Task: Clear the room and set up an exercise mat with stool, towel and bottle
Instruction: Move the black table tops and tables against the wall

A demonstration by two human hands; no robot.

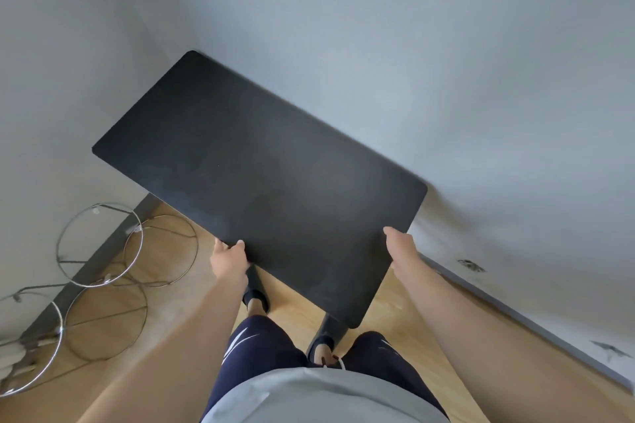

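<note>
A person stands in the corner of a room with a small black table [261, 175] in both hands, its dark top angled toward the far-left corner where two grey walls [412, 45] meet. The left hand [228, 259] grasps the near-left edge of the top, thumb on the surface and fingers tucked beneath. The right hand [398, 247] clasps the near-right edge, thumb lying along the rim; its fingers are hidden under the board. One dark table leg [331, 326] shows below the near corner, just beside the person's sandalled foot, above the wooden floor [178, 336]. Whether the legs rest on the floor cannot be told. To the left, near the wall, stand round chrome ring frames [135, 227]. No mat, stool, towel or bottle is in view, so the job appears to be at the clearing stage.

The risks lie close by. A swing to the left could knock the table's far corner or legs into the chrome frames. A push forward could scrape the right-hand wall, which already bears marks low down. The near leg sits close enough to the feet to catch a toe, and holding only one end may let the far end sag.
</note>
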